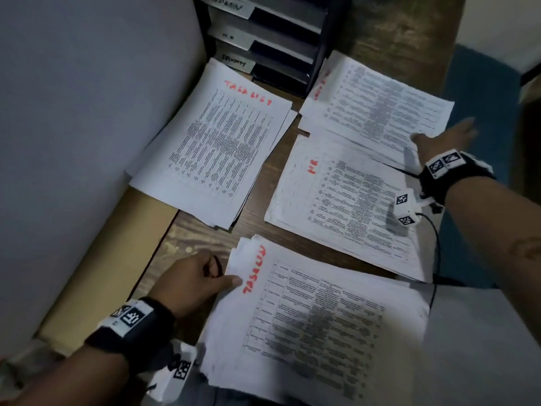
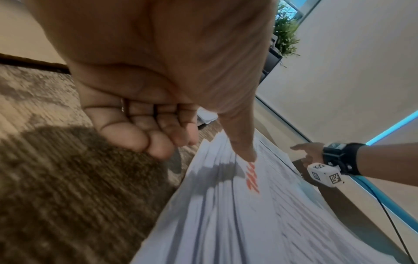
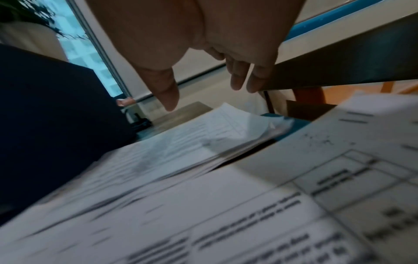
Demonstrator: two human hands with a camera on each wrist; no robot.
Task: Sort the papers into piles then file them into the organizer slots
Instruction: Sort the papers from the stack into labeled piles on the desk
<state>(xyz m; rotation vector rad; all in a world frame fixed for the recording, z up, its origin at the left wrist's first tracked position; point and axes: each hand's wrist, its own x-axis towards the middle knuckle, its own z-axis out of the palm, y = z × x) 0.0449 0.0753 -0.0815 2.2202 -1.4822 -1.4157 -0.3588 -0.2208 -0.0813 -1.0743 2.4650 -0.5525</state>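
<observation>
Four piles of printed sheets lie on the wooden table (image 1: 190, 238). The near pile (image 1: 316, 317) carries a red heading. My left hand (image 1: 225, 276) sits at its left edge, with the thumb on the top sheet (image 2: 248, 223) and the fingers (image 2: 158, 142) curled beside the stack, holding nothing. A pile marked "HR" (image 1: 345, 200) lies behind it, and a "TASK LIST" pile (image 1: 216, 142) is at the far left. My right hand (image 1: 448, 133) reaches flat-fingered over the right corner of the far right pile (image 1: 374, 106), hovering just above it (image 3: 203, 94). The black organizer (image 1: 272, 39) stands at the back.
The organizer's slots bear handwritten labels such as "ADMIN" (image 1: 228, 7). A grey panel (image 1: 73, 112) runs along the table's left side. The table's right edge borders blue flooring (image 1: 474, 98). A black cable (image 1: 436, 244) hangs from my right wrist across the HR pile's corner.
</observation>
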